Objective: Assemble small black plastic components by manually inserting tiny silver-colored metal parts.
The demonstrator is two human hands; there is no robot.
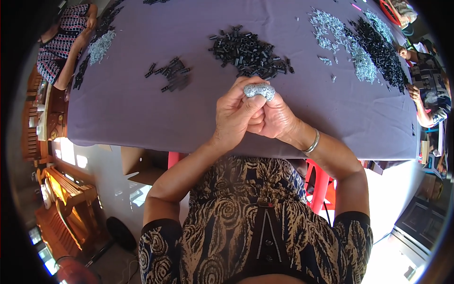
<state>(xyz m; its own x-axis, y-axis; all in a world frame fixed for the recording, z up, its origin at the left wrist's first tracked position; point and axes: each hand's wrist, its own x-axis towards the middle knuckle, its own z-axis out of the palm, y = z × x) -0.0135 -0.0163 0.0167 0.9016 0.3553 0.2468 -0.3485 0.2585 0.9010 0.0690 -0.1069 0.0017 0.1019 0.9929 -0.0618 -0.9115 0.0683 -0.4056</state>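
Note:
My left hand and my right hand are pressed together over the near part of the table, fingers curled and thumbs meeting. A grey speckled covering, rounded like a fabric finger sleeve, sits at the top between them; which finger it covers is unclear. Whatever the fingertips pinch is hidden. Just beyond my hands lies a heap of short black tubular pieces. To its left is a smaller group of longer black pieces, some with notched ends.
A purple-grey cloth covers the table. At the right lie small silvery pieces and a long black heap, with a person's hand beside them. Another person sits at the far left near more silvery pieces.

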